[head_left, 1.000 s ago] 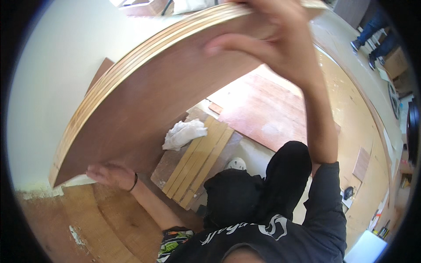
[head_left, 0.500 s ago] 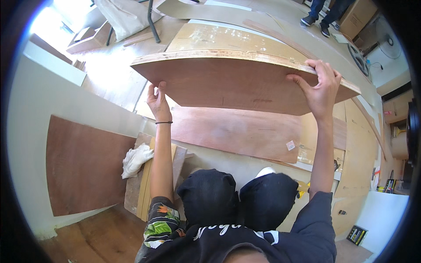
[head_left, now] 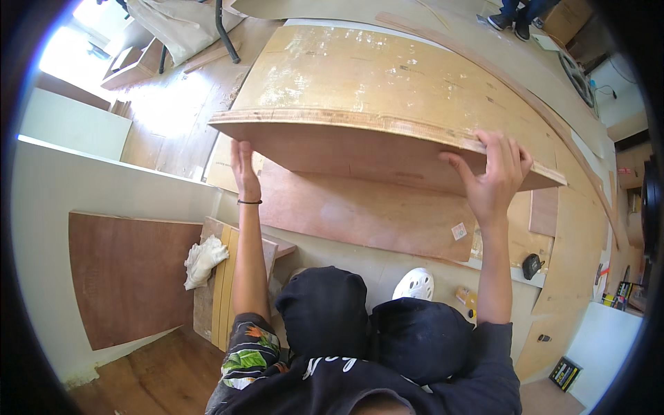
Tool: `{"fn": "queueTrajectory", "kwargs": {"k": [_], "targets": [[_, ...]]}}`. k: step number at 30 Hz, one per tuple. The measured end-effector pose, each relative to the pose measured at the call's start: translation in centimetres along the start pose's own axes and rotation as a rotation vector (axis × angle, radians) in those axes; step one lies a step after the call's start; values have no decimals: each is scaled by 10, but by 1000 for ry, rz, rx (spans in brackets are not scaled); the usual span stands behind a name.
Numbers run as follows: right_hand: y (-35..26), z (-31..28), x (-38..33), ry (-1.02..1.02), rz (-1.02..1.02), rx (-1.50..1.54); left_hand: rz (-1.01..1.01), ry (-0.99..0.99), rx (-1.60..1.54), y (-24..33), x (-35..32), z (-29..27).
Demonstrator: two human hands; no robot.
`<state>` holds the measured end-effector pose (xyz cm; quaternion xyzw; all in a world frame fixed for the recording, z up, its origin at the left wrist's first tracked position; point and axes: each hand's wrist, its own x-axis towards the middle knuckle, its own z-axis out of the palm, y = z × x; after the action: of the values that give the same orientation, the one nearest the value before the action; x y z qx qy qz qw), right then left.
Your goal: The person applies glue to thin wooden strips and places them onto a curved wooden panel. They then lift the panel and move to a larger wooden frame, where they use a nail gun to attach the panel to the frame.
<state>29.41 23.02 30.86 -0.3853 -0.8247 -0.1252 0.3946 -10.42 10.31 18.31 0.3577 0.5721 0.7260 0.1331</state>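
A reddish-brown plywood board (head_left: pixel 346 155) stands tilted in front of me, its pale layered edge uppermost. My right hand (head_left: pixel 496 173) grips it near the right end, fingers over the top edge and thumb on the near face. At the left end my left hand (head_left: pixel 247 171) lies with its fingers stretched out straight against the board; its fingertips are partly hidden behind it. Beneath is a flat reddish plywood sheet (head_left: pixel 346 214) with a small white sticker (head_left: pixel 458 231). Whether the board's lower edge rests on that sheet, I cannot tell.
Larger yellowish sheets (head_left: pixel 332 66) cover the floor beyond. A black tape measure (head_left: pixel 531 265) lies at the right. On my left are stacked wood pieces (head_left: pixel 225 290) with a white cloth (head_left: pixel 205 261), and a brown panel (head_left: pixel 131 277) against a white wall. Another person's shoes (head_left: pixel 510 25) show at the far right.
The board has come down and tilted more upright, showing less of its near face. My left hand's fingers have straightened from a grip; the right still holds the edge.
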Motion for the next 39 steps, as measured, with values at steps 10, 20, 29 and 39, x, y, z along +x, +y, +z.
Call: {"fn": "queueTrajectory", "kwargs": {"k": [10, 20, 29, 39], "targets": [[41, -18, -4, 163, 201, -199, -154, 251, -99, 53, 62, 18], [103, -30, -37, 539, 940, 623, -41, 354, -35, 69, 56, 30], [136, -11, -62, 552, 1076, 1011, 11, 439, 2, 59, 65, 30], [115, 2, -56, 833, 728, 544, 7, 467, 2, 57, 69, 30]]}}
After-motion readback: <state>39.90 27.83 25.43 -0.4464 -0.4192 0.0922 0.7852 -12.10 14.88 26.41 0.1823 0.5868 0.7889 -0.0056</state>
